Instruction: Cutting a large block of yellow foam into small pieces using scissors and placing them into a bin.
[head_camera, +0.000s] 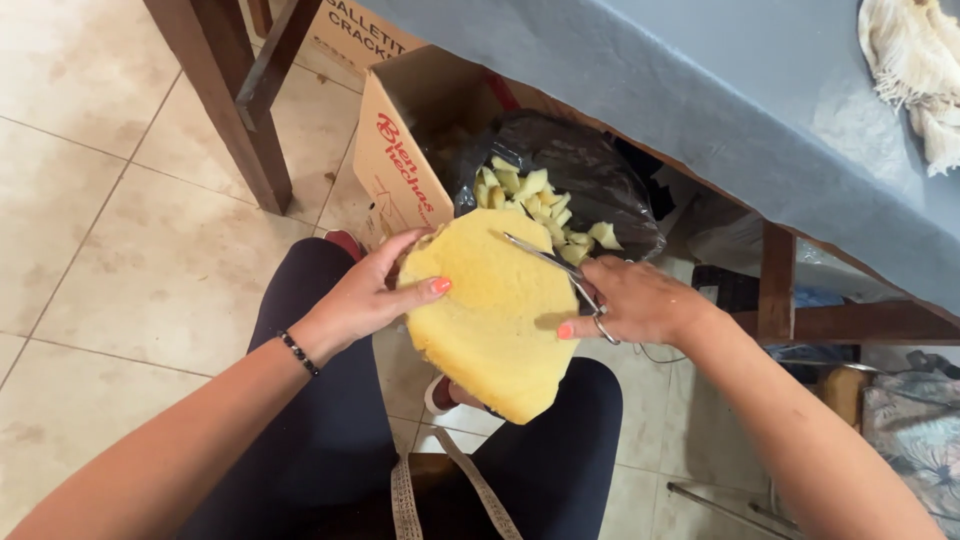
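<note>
Left hand (365, 295) grips a thick yellow foam slab (490, 320); right hand (630, 300) grips scissors (560, 272) cutting it. Beyond the hands stands a tan cardboard box (400, 165) with red lettering.

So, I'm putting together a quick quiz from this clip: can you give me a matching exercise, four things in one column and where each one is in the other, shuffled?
Things:
1. yellow foam slab
2. scissors
3. foam pieces
4. measuring tape

Places:
a. piled in the black bag inside the cardboard box
b. lying across the lap
c. held by the left hand, at its edge
d. in the right hand, blades over the slab

Pairs: 1-c, 2-d, 3-a, 4-b
</note>
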